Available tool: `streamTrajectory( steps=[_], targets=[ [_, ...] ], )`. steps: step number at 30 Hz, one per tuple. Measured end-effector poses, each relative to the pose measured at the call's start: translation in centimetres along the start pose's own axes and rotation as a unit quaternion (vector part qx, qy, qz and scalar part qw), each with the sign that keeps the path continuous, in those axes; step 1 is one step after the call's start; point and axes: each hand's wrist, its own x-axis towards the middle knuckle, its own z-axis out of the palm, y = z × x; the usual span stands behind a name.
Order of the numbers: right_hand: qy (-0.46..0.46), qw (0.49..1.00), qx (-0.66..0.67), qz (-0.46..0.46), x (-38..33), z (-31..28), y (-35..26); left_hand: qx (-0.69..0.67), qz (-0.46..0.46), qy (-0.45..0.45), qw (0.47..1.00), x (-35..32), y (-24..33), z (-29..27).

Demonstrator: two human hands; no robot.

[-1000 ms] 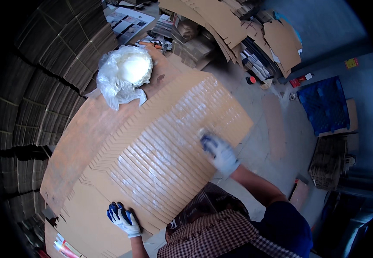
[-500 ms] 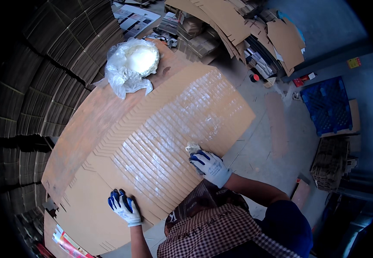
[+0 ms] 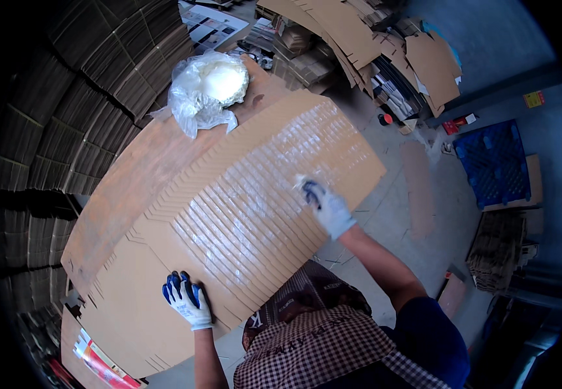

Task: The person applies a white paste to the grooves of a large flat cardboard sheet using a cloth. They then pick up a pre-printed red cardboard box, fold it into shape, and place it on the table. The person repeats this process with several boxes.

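Fanned stack of flat cardboard sheets (image 3: 242,214), its overlapped edges glistening with a wet coating, lying across the middle of the table (image 3: 131,175). The right hand (image 3: 326,207), in a white and blue glove, is closed around a small applicator, too small to identify, pressed onto the stack near its right edge. The left hand (image 3: 187,299), gloved alike, lies flat with fingers spread on the near edge of the stack. A crumpled clear plastic bag (image 3: 206,91) holding a white mass rests on the far end of the table. Cardboard stacks (image 3: 80,84) stand left; a blue pallet (image 3: 495,162) lies on the floor at right.
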Motion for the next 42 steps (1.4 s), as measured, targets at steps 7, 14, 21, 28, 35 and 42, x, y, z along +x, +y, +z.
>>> streamTrajectory(
  steps=[7,14,21,28,35,42],
  targets=[
    [-0.007,0.978,0.199,-0.055,-2.0,-0.1,-3.6,0.004,-0.004,-0.008,1.0,0.3,0.2,-0.2],
    [0.056,0.985,0.159,-0.032,-0.2,-0.6,-3.6,0.001,-0.013,0.0,1.0,0.0,-0.3,0.0],
    [0.041,0.998,0.049,-0.003,-0.2,0.4,-1.8,0.004,-0.007,-0.005,1.0,-0.1,-0.5,0.2],
    [-0.004,0.99,0.142,-0.01,-4.1,0.1,-2.9,-0.006,0.001,0.005,1.0,0.2,0.0,-0.1],
    [0.046,0.978,0.202,-0.012,-6.7,-0.6,-4.8,0.0,-0.006,0.001,1.0,-0.2,-0.3,-0.2],
    [0.057,0.993,0.099,-0.017,-5.8,-0.1,-2.9,-0.008,-0.001,0.012,1.0,0.0,-0.2,-0.3]
  ],
)
